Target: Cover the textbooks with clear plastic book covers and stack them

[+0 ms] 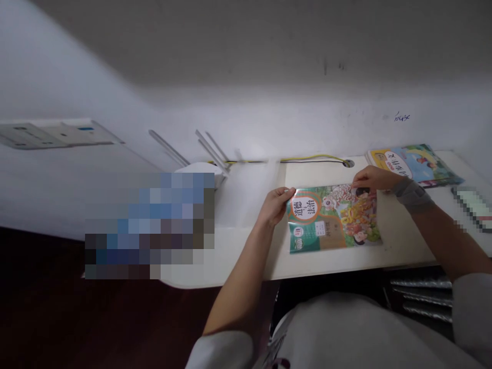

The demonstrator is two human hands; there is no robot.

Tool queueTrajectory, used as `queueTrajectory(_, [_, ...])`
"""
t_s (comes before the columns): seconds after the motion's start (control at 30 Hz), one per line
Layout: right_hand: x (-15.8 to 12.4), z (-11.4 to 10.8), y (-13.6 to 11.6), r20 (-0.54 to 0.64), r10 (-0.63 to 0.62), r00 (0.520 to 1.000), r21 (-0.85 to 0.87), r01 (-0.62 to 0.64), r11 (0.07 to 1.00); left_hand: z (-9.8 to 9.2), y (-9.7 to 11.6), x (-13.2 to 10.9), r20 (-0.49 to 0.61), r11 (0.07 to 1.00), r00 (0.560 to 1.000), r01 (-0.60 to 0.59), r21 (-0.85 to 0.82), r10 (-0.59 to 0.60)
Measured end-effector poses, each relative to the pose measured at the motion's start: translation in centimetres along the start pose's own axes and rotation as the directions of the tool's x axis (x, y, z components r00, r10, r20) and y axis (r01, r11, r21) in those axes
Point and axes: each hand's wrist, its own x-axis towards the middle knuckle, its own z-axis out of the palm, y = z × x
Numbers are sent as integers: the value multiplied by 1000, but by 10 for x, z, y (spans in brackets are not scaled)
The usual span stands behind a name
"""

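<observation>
A textbook (319, 225) with a green, orange and picture-filled cover lies turned sideways over the white desk (238, 251). My left hand (277, 204) grips its upper left corner, thumb on the cover and the other fingers behind. At the top edge, toward the right, my right hand (374, 178) pinches the same book between thumb and fingers. Whether the book's lower edge touches the desk I cannot tell. Behind my right hand rests a stack of books (417, 163), the top one blue and yellow.
A white router (203, 168) with several antennas stands at the back left. Yellow and black cables (307, 159) run along the wall to a cable hole (348, 163). Blurred-out items lie at the left end and far right. A wall socket panel (57, 134) is at left.
</observation>
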Motion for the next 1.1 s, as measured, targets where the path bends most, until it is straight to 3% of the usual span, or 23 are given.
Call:
queueTrajectory(0.2, [-22, 15, 37, -211, 95, 973, 210, -49, 977, -3, -7, 8, -85, 990, 996, -23, 140, 35])
queueTrajectory(0.27, [-29, 24, 42, -245, 107, 964, 244, -45, 969, 2, 0, 11, -143, 932, 975, -112, 344, 170])
queueTrajectory(0.3, [-30, 27, 43, -254, 109, 961, 251, -43, 967, 7, 5, 11, -135, 850, 953, -172, 498, 272])
queueTrajectory(0.37, [-32, 31, 42, -274, 104, 956, 246, -35, 969, 24, 17, 12, 22, 572, 904, -289, 768, 427])
queueTrajectory(0.43, [-32, 31, 40, -286, 95, 953, 227, -28, 973, 45, 27, 11, 249, 343, 883, -395, 852, 397])
queueTrajectory(0.5, [-33, 28, 36, -287, 81, 955, 202, -22, 979, 66, 34, 12, 394, 258, 867, -473, 842, 305])
queueTrajectory(0.6, [-35, 26, 33, -321, 92, 943, 191, -31, 981, 85, 39, 19, 448, 278, 861, -503, 818, 241])
queueTrajectory(0.77, [-38, 30, 34, -456, 171, 874, 319, -19, 948, 87, 43, 38, 484, 375, 854, -519, 768, 190])
queueTrajectory(0.93, [-32, 43, 42, -514, 244, 823, 207, -157, 966, 81, 37, 50, 431, 283, 898, -438, 853, 91])
queueTrajectory(1.1, [-18, 58, 56, -520, 338, 785, 150, -305, 940, 52, 21, 59, 272, 165, 961, -275, 947, 40])
